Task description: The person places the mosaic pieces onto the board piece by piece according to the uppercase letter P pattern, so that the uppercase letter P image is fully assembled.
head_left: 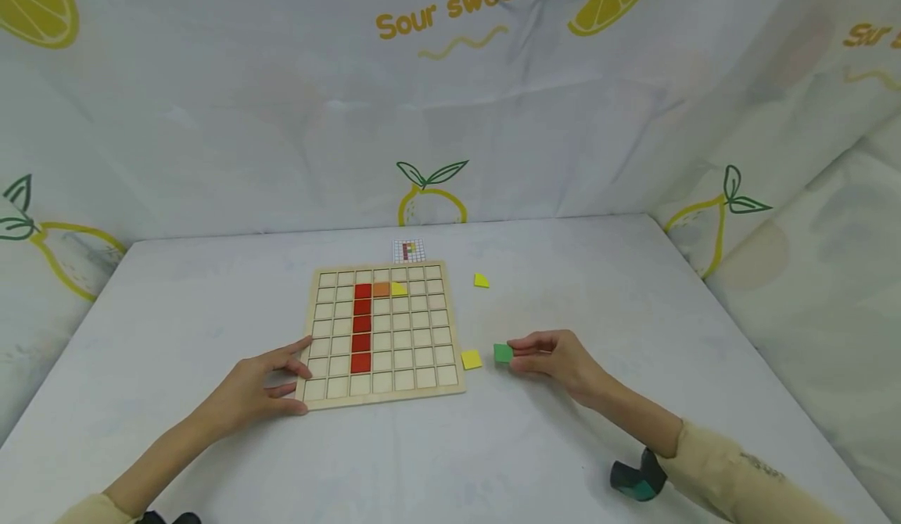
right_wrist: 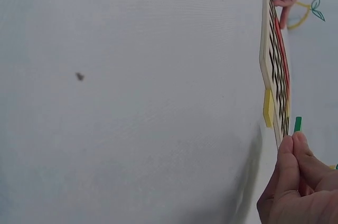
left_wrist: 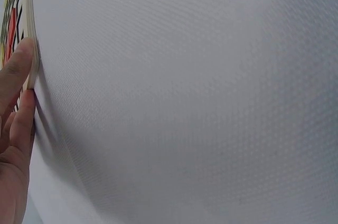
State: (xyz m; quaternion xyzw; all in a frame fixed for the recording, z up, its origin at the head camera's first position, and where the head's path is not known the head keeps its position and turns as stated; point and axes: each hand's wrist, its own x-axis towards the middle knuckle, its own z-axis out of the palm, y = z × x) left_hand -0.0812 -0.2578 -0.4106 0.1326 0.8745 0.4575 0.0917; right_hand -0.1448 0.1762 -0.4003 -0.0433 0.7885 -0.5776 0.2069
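My right hand [head_left: 556, 358] pinches a green square tile [head_left: 502, 353] between thumb and fingertips, to the right of the wooden grid board [head_left: 414, 358]. In the right wrist view the green tile [right_wrist: 298, 123] shows edge-on above the fingertips. My left hand [head_left: 256, 383] rests its spread fingers and thumb along the board's left edge. On the board, a column of several red tiles [head_left: 361, 324] has an orange tile [head_left: 382, 289] and a yellow rounded tile [head_left: 398, 288] to the right of its top.
A yellow square tile [head_left: 471, 360] lies against the board's lower right edge. A yellow rounded piece [head_left: 482, 281] lies farther back. Behind the board is a small pattern card [head_left: 409, 250]. A dark object [head_left: 638, 477] is by the right sleeve. Lemon-printed cloth [head_left: 317, 117] hangs behind.
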